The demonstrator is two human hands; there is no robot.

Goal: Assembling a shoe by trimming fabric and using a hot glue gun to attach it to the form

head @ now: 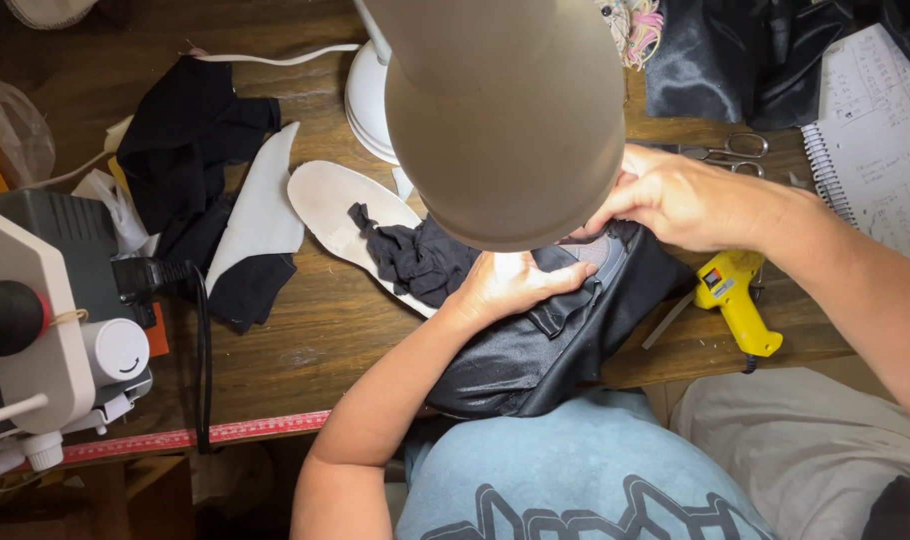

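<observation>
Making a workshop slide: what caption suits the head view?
Under a lamp, left hand and right hand press black satin fabric beside a yellow glue gun.

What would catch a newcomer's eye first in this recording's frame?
A big beige lamp shade hangs over the middle of the wooden table, partly hiding the work. Beneath it, the left hand presses on shiny black fabric at the table's near edge, and the right hand pinches its far side. A yellow glue gun lies to the right; a white insole lies left of the hands.
</observation>
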